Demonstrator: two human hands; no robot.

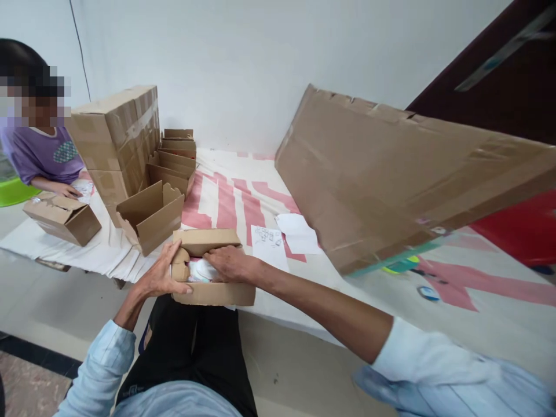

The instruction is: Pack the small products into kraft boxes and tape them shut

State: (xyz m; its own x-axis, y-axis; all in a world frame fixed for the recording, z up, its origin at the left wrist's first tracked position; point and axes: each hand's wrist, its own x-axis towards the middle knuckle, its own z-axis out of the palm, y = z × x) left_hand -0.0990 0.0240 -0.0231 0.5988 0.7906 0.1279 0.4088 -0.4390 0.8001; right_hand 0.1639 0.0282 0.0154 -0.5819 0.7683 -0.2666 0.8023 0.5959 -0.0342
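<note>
A small open cardboard box (212, 294) rests at the near edge of the table, in front of my lap. My left hand (163, 273) grips its left end, thumb on the near wall and fingers toward the far side. My right hand (230, 263) reaches down inside the box, its fingertips hidden. Beside those fingers lies a whitish rounded item (202, 270), partly covered, its kind unclear. A brown end flap (180, 265) folds inward near my left hand. Just right of the box lies a paper sheet with drawings (267, 240).
Several open cardboard boxes (152, 217) line up at left beside a tall taped carton (125, 130). A closed box (63, 217) stands near a person in purple (43, 153). A large cardboard panel (391, 174) leans at right. A blue-white round item (428, 293) lies beyond my right arm.
</note>
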